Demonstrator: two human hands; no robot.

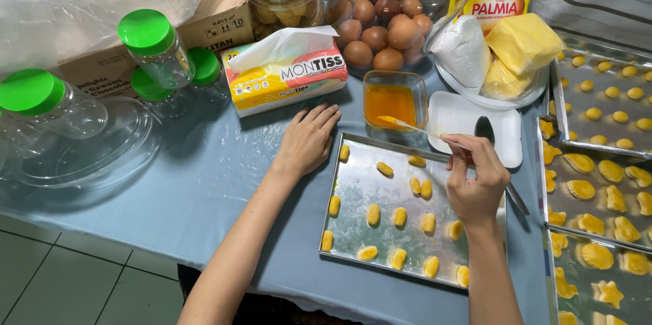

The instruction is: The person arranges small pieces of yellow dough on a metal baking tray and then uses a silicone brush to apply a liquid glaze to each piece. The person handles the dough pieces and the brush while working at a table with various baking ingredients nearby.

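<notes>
The right hand (477, 182) pinches a thin brush (415, 128) between closed fingers; its yellow tip points toward 10 o'clock, over the rim of a small square dish of orange egg wash (390, 101). The left hand (309, 138) rests flat on the blue-covered worktop (204, 182), fingers spread and holding nothing, touching the metal baking tray's (367, 230) corner at 11 o'clock. Yellow dough pieces (399, 216) dot the tray. A tissue pack (285, 77) lies at 12 o'clock of the left hand.
</notes>
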